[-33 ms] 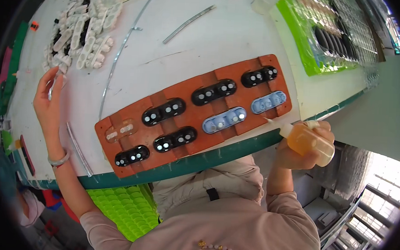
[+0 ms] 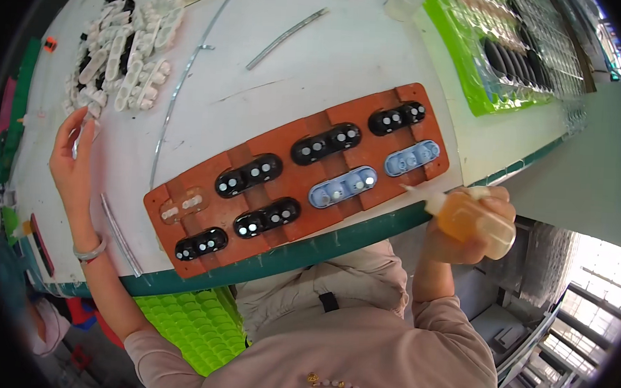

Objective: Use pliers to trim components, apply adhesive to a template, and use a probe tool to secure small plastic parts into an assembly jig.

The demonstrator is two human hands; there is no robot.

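My right hand (image 2: 456, 233) is wrapped round a clear squeeze bottle (image 2: 474, 220) of amber liquid, held tilted beyond the table's front edge. Its thin nozzle points left, close to the near right edge of a reddish-brown tray (image 2: 239, 153). Oblong black pieces (image 2: 326, 143) with round shiny dots sit in the tray, beside two pale blue pieces (image 2: 342, 186) and a clear one (image 2: 182, 205) at the left end. My left hand (image 2: 74, 157) is at the near end of a pile of white and black parts (image 2: 121, 57), fingers curled around something pale and glossy, mostly hidden.
Silvery strips (image 2: 287, 38) lie on the white table (image 2: 220, 112), one close to my left forearm. At the back right, clear plastic packaging with dark ovals rests on a bright green tray (image 2: 444, 46). The table has a green front edge (image 2: 350, 238).
The whole view shifts slightly, with the tray appearing a little further left. The bottle stays in my right hand, and my left hand remains by the pile.
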